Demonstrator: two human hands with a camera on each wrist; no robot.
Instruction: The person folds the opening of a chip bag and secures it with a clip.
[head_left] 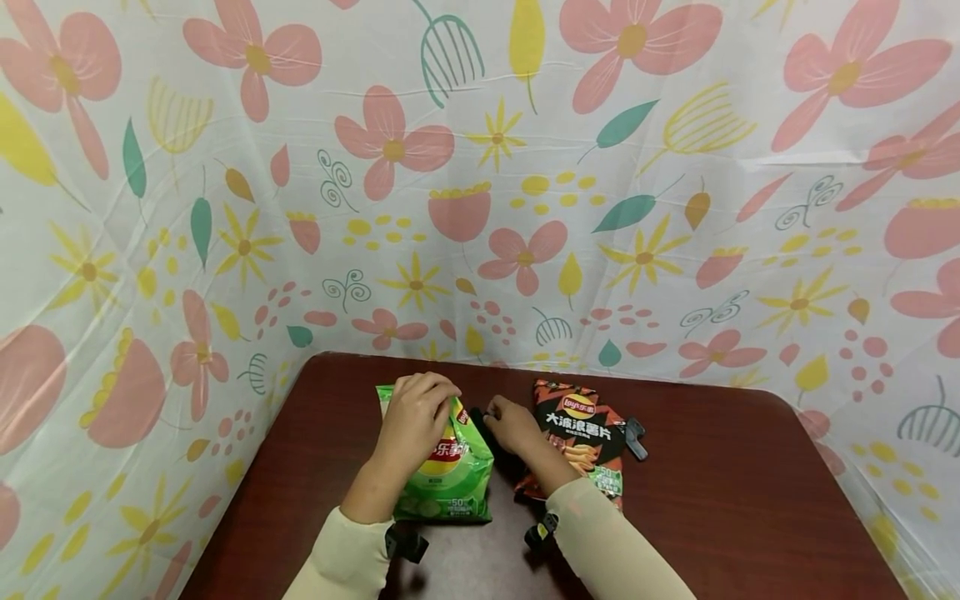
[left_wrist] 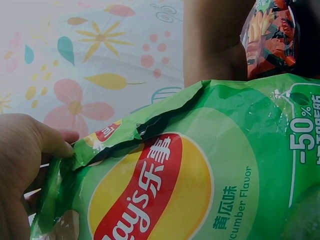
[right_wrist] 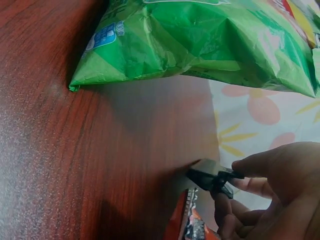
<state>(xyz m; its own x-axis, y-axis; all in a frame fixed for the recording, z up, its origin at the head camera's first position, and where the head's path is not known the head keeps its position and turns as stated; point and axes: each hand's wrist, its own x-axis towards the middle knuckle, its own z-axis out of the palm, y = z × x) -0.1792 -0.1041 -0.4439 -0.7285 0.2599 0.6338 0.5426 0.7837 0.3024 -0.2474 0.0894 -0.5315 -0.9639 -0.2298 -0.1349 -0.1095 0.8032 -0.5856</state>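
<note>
A green Lay's cucumber-flavor chip bag (head_left: 442, 483) stands on the table, its top edge folded and creased in the left wrist view. My left hand (head_left: 416, 412) pinches that top edge at one corner, thumb on the printed side (left_wrist: 75, 155). To the right of this bag, my right hand (head_left: 516, 429) holds a dark bag clip (right_wrist: 212, 176) between thumb and fingers. Beside the right forearm lies a black-and-red Lay's chip bag (head_left: 577, 429), partly covered by the arm. Its crimped edge shows below the clip in the right wrist view.
A second grey clip (head_left: 634, 438) lies at the right edge of the red bag. The dark reddish-brown wooden table (head_left: 735, 483) meets a flowered white cloth (head_left: 480, 208) at its back and sides.
</note>
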